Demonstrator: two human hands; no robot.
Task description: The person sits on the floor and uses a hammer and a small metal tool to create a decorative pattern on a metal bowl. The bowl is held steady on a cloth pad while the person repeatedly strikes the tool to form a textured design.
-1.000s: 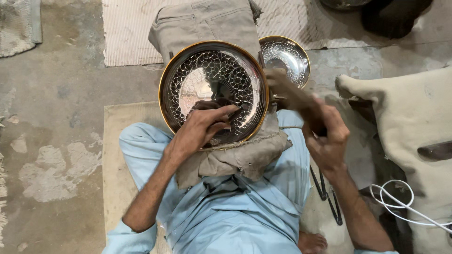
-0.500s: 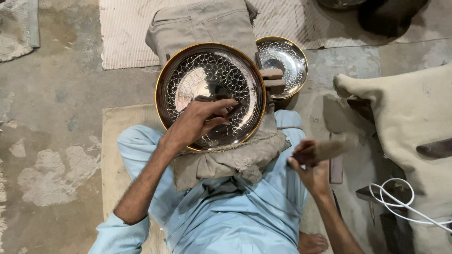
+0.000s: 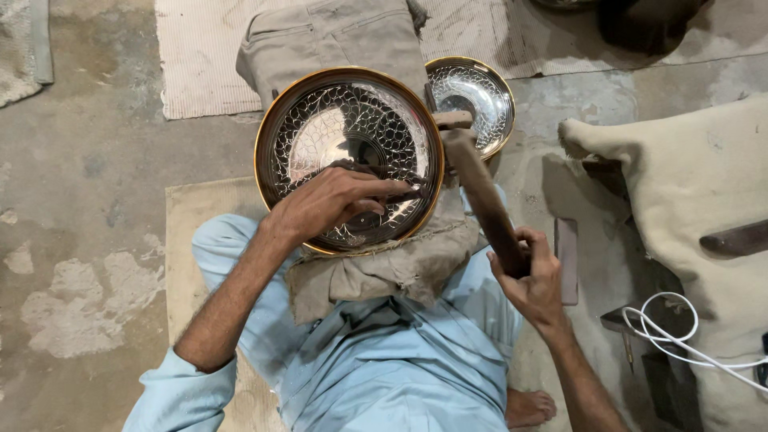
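Brass-rimmed hammered tray [image 3: 320,136] w/ wooden mallet [image 3: 480,188]

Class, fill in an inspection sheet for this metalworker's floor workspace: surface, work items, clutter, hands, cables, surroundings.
Surface: bare concrete floor, patchy, with a mat under the person.
Work items: large patterned metal plate with a gold rim, resting on a folded cloth over the lap; wooden-handled hammer.
Clutter: second smaller plate behind; flat dark block on the floor.
Hands: left hand rests on the large plate, pinching a thin tool; right hand grips the hammer handle.
Cables: white cable looped at right.
Surroundings: beige sack at right; striped rug ahead.
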